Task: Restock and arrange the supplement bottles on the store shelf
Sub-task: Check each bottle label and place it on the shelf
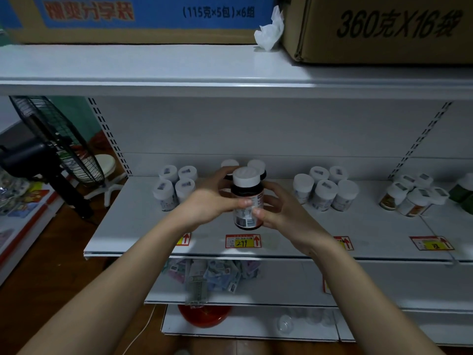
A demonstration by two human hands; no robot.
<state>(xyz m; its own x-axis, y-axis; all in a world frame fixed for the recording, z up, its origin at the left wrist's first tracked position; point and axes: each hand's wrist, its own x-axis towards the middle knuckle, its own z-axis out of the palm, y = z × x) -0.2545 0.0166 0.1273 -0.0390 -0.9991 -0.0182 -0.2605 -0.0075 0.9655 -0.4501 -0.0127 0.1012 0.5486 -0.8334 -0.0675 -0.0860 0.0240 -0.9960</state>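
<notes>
A dark supplement bottle [246, 201] with a white cap and a white label stands upright on the middle shelf [143, 221], just behind the 299 price tag [243, 241]. My left hand [204, 203] grips its left side and my right hand [279, 211] grips its right side, thumbs on the label. Two more dark bottles [256, 165] stand right behind it, mostly hidden. A cluster of white-capped bottles [175, 185] stands to the left and another cluster [326, 192] to the right.
Further right on the shelf stand orange-labelled bottles [412, 198] and green ones [463, 193]. Cardboard boxes [384, 29] and a crumpled tissue [270, 29] sit on the top shelf. A black floor fan [51, 149] stands at the left. Packets [212, 275] lie on the lower shelf.
</notes>
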